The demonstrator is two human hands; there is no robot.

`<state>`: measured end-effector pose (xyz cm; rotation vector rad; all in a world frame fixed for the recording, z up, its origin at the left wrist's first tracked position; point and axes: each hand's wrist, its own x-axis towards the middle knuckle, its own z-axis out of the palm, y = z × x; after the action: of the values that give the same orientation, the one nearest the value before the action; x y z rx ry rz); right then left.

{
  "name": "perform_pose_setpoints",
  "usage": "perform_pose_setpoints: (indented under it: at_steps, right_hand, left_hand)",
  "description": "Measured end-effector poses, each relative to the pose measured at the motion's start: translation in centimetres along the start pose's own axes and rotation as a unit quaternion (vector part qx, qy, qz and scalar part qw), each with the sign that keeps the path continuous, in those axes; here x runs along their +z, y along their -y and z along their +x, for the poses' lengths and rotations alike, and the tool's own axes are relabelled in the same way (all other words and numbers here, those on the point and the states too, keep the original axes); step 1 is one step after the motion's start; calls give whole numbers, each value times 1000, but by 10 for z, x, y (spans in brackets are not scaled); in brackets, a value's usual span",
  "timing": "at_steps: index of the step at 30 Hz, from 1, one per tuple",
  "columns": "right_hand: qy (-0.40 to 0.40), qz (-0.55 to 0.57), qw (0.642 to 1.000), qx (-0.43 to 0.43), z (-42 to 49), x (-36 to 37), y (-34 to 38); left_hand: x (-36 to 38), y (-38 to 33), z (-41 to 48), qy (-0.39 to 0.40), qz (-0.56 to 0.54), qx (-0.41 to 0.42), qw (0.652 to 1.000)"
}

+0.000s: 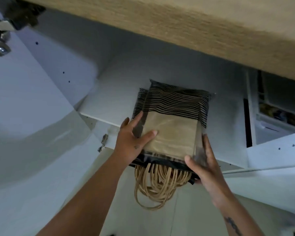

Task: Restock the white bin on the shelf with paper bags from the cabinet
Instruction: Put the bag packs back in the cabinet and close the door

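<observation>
The left hand (pixel 129 140) and right hand (pixel 204 166) grip the pack (pixel 170 132) by its sides. It lies lengthwise on the shelf (pixel 109 106). Its sleeve (pixel 175 99) holds bags, with the handles (pixel 157 186) dangling toward the person.

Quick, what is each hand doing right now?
Left hand: holds the pack of paper bags by its left side.
Right hand: holds the same pack at its near right corner.

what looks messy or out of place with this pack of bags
The twine handles spill in a loose tangle from the open end of the pack of paper bags, which overhangs the front edge of the cabinet shelf. The left hand and right hand grip its sides.
</observation>
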<state>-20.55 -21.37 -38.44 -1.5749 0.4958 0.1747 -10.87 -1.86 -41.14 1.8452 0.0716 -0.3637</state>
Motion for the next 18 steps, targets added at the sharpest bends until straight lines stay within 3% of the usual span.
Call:
perform_pose_setpoints:
  at_steps: [4, 9, 12, 18]
  right_hand:
    - [-74, 20, 997, -9, -2, 6, -15]
    - [-102, 77, 991, -24, 2, 12, -11]
    - [-122, 54, 991, -22, 14, 12, -1]
    - [-133, 27, 990, -26, 69, 6, 29]
  left_hand:
    - [1, -1, -28, -26, 27, 6, 999]
    - [6, 11, -40, -7, 29, 62, 998]
    - [8, 8, -24, -28, 6, 57, 998]
    - [11, -22, 40, -30, 75, 99, 992]
